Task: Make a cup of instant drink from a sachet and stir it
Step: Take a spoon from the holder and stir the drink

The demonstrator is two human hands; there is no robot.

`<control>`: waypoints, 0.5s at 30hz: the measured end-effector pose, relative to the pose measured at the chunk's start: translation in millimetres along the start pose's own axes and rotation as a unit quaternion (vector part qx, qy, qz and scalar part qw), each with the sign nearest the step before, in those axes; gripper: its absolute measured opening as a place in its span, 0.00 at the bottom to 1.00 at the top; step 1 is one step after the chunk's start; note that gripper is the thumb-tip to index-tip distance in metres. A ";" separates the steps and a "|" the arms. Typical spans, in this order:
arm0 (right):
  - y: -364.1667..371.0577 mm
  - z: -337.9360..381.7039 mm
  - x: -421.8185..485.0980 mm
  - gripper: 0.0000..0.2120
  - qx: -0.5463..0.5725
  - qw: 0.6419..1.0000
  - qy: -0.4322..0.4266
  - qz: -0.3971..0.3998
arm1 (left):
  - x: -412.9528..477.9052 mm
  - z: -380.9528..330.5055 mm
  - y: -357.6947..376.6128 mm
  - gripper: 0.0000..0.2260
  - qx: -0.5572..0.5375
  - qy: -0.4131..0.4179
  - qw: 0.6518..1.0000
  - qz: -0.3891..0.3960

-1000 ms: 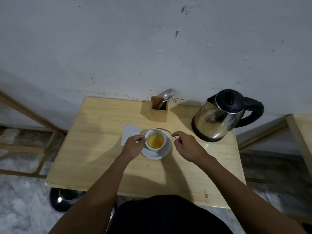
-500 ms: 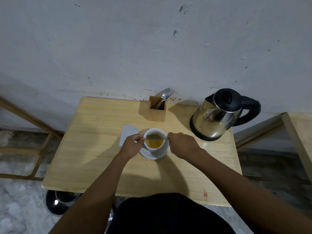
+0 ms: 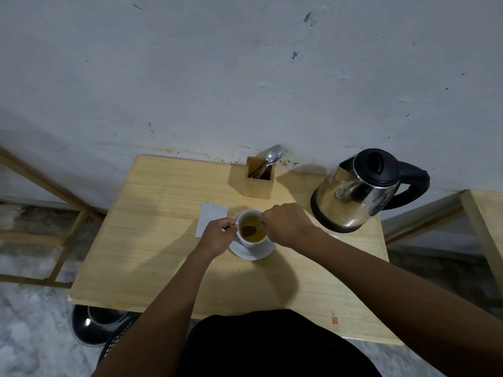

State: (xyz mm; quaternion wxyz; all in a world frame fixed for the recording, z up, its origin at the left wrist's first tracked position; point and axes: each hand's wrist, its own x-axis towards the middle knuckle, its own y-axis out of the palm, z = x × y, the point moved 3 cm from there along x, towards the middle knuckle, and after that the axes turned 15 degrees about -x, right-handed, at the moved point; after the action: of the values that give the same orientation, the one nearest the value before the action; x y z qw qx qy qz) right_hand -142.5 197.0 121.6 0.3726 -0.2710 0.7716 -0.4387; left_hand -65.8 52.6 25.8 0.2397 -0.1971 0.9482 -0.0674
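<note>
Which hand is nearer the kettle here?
Right. The right hand is above the cup, beside the kettle but not touching it; the left hand is at the far side of the cup, farther away.

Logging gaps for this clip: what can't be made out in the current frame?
Head view only:
- Spoon handle: covered by the right hand.
- Cup handle: hidden in the left hand's pinch.
- Sachet print: too small.
- Dark object on floor: cut by the table edge.

A modest home tea corner: a small wooden table point(image 3: 152, 240) stands against a scuffed, stained plaster wall point(image 3: 245, 77), carrying an electric kettle point(image 3: 353, 197), a wooden cutlery holder point(image 3: 258, 183) and a cup point(image 3: 253, 244) on its saucer point(image 3: 250, 254), above a marbled floor point(image 3: 24, 336).
</note>
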 end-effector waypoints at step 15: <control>-4.0 -0.6 10.4 0.08 0.027 0.999 0.021 0.006 | -0.9 0.5 0.0 0.11 0.000 -0.005 1.000 -0.001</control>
State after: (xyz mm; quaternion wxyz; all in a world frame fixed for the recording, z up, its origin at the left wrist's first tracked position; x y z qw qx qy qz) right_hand -148.6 187.7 121.8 0.3658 -0.2466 0.7691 -0.4624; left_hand -64.8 53.0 25.7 0.2440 -0.1979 0.9470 -0.0668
